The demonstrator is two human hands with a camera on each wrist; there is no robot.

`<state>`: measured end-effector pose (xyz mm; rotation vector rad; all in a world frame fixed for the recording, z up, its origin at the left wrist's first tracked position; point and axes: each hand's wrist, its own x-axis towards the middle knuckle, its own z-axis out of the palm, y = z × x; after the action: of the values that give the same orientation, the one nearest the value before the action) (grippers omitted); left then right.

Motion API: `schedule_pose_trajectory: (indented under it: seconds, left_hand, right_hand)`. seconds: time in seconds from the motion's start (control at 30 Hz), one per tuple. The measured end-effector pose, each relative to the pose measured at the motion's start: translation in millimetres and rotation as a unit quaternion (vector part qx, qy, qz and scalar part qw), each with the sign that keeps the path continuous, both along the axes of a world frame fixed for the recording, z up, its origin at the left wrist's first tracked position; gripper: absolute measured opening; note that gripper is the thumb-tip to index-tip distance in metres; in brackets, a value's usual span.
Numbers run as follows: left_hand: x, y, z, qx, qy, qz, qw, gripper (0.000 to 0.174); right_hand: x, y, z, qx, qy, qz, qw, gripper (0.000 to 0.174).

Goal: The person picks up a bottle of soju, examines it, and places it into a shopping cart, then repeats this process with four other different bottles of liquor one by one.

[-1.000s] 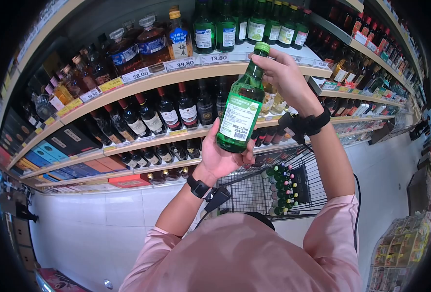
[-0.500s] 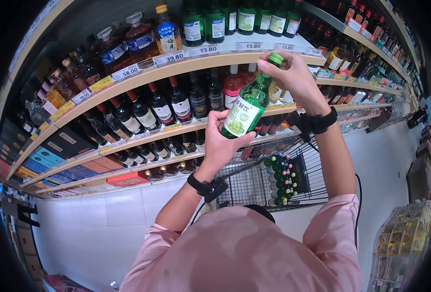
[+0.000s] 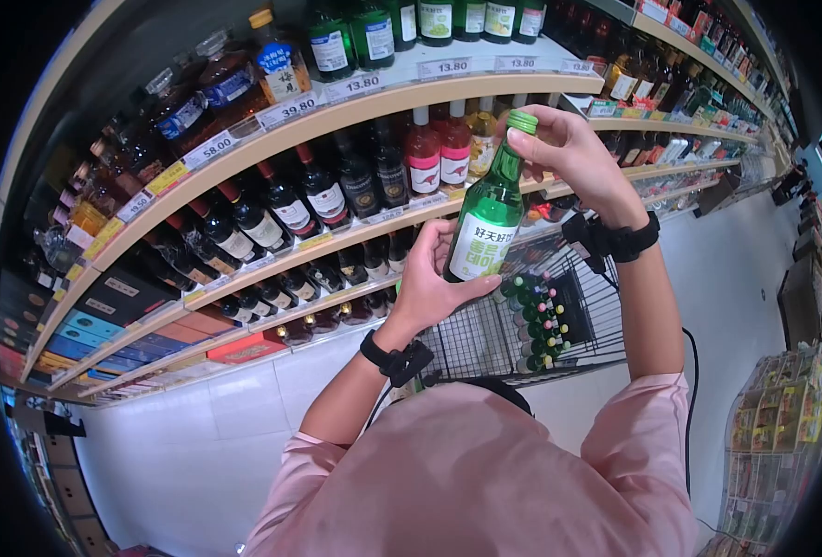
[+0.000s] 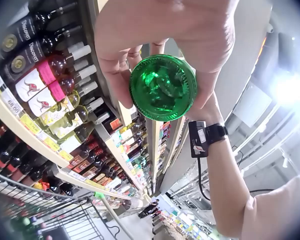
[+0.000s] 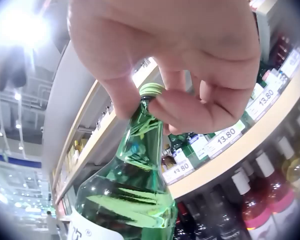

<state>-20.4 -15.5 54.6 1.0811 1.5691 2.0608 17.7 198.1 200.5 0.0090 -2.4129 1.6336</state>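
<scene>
A green glass bottle with a light green screw cap and a white front label is held tilted in front of the shelves. My left hand grips it round the lower body, thumb across the label. At the top, my right hand pinches the neck just under the cap. The left wrist view looks straight at the ridged round base of the bottle, with fingers on both sides. In the right wrist view, thumb and fingers close on the neck below the cap, and liquid shows inside.
A wire shopping cart stands below the hands, with several green bottles grouped inside. Shelves of liquor and wine curve ahead; price tags line the upper edge. Pink-labelled bottles stand behind the held bottle. A wire rack is at right.
The bottle has been turned about its length, so the back label with barcode gave way to the front label. The view has shifted, and the shelves sit further left and higher.
</scene>
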Motion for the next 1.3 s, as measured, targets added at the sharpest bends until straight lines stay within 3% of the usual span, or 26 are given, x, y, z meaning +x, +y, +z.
schedule_pose_trajectory:
  seconds: [0.1,0.13,0.23,0.27,0.4,0.5,0.53,0.57,0.63,0.77,0.97,1.07,1.17,1.3]
  left_hand:
    - [7.3,2.1,-10.5,-0.034,-0.015,-0.019,0.999,0.069]
    - [9.2,3.6,-16.4,-0.046,-0.009,-0.021,0.999,0.069]
    - [18.4,5.8,-24.8,-0.077,-0.030,-0.050,0.995,0.069]
    - [22.2,6.3,-24.5,-0.076,-0.066,-0.079,0.992,0.070]
    - [26.0,11.0,-46.2,-0.114,-0.060,-0.135,0.982,0.081]
    - [24.9,10.9,-59.3,-0.146,-0.005,-0.142,0.979,0.080]
    - [29.3,10.2,-62.3,-0.174,0.004,-0.136,0.975,0.076]
    - [25.3,1.0,-61.0,-0.187,-0.028,-0.094,0.977,0.070]
    - [17.2,-9.6,-84.3,-0.178,-0.104,-0.100,0.973,0.059]
    - [13.7,-32.9,-113.3,-0.157,-0.151,-0.093,0.972,0.046]
    - [17.1,-52.7,-115.8,-0.161,-0.259,-0.055,0.951,0.037]
    - [27.2,-45.9,-113.0,-0.184,-0.213,-0.049,0.958,0.029]
    - [35.7,-38.6,-108.7,-0.192,-0.251,-0.055,0.947,0.035]
    - [50.6,-31.7,-104.1,-0.206,-0.264,-0.006,0.942,0.028]
  right_hand:
    - [13.8,10.5,-12.8,0.082,-0.064,-0.054,0.993,0.043]
    - [18.6,12.3,-19.8,0.030,-0.093,-0.035,0.995,0.045]
    - [23.8,27.2,-54.2,0.060,-0.065,-0.057,0.994,0.044]
    - [30.1,28.7,-63.0,-0.034,-0.049,-0.033,0.998,0.038]
    - [53.4,34.6,-87.2,-0.115,-0.010,-0.098,0.988,0.024]
    - [77.5,44.3,-112.4,-0.072,-0.014,-0.111,0.991,0.019]
    - [84.8,43.5,-115.3,-0.085,-0.023,-0.125,0.988,0.021]
    - [94.2,45.4,-124.9,-0.026,-0.044,-0.149,0.987,0.022]
    - [112.3,50.3,-152.3,0.093,-0.085,-0.189,0.974,0.025]
    - [139.4,59.5,-210.6,0.179,-0.156,-0.251,0.938,0.029]
    - [174.2,88.2,-309.0,0.199,-0.227,-0.317,0.899,0.038]
    - [184.2,103.5,-357.7,0.156,-0.262,-0.349,0.886,0.043]
    - [188.1,116.2,-411.9,0.173,-0.290,-0.362,0.869,0.041]
    - [187.8,121.6,-464.5,0.132,-0.322,-0.334,0.876,0.042]
